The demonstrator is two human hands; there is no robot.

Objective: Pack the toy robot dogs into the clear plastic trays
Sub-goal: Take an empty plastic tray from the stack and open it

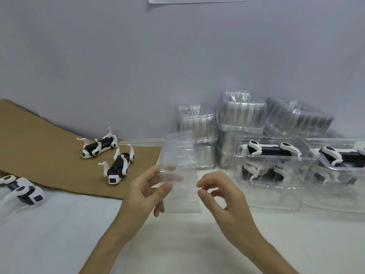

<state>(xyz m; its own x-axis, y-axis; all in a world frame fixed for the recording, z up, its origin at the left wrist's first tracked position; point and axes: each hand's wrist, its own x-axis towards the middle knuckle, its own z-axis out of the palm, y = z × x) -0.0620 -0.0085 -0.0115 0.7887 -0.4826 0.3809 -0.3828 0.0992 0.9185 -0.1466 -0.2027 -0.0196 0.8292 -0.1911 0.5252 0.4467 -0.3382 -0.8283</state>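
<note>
Clear tray (180,175) stands upright above the table (59,234), between my hands. My left hand (142,194) grips its left edge, thumb in front and fingers behind, and my right hand (223,198) pinches its right edge. Far dog (99,146) and near dog (118,167) lie on cardboard (39,139). Packed trays (276,165) sit at right.

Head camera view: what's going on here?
A person holds an empty clear tray above the table, left hand gripping its left edge, right hand pinching its right edge. Three toy robot dogs lie unpacked at left, two on the cardboard. Packed trays sit at right, with empty stacks behind.
</note>
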